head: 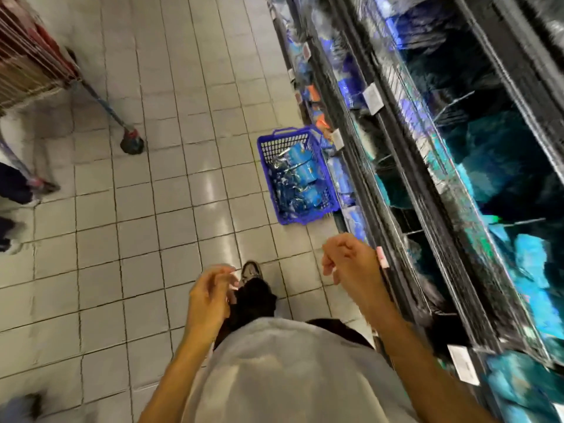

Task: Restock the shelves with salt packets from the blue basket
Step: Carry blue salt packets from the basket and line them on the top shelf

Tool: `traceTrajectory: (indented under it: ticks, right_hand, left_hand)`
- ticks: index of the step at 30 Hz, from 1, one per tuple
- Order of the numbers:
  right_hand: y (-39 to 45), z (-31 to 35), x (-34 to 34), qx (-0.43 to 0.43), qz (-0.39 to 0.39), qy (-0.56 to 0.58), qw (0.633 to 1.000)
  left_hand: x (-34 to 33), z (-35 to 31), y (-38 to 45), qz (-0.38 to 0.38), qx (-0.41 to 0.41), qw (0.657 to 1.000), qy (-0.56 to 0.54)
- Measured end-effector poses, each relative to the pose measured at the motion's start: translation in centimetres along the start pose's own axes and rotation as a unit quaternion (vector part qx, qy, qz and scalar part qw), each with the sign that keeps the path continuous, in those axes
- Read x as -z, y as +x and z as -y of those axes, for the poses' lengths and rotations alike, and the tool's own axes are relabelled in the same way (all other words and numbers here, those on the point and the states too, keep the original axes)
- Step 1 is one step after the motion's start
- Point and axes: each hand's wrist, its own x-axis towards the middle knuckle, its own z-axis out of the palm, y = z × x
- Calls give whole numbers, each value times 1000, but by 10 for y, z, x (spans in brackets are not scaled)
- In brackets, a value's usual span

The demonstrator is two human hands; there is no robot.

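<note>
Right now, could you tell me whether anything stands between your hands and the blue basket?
Nothing visible does. Only bare floor tiles lie between the empty hands and the basket beside the shelves.

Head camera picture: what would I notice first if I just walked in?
Probably the bright blue basket on the tiled floor, pushed up against the shelves and holding blue salt packets. Next, the two bare hands, left hand and right hand, raised in front of the person, both holding nothing. Far left stands a red wire trolley.
</note>
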Motion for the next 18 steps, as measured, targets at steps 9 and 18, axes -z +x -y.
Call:
traceTrajectory:
  ticks: [9,18]
  right_hand:
    - [34,3,19,-62,-81,-42,994]
    - [171,17,34,-114,-45,-28,992]
  left_hand:
    - [-48,-96,128,129,-5,991,33]
    - [-122,-139,230,131,35,986,100]
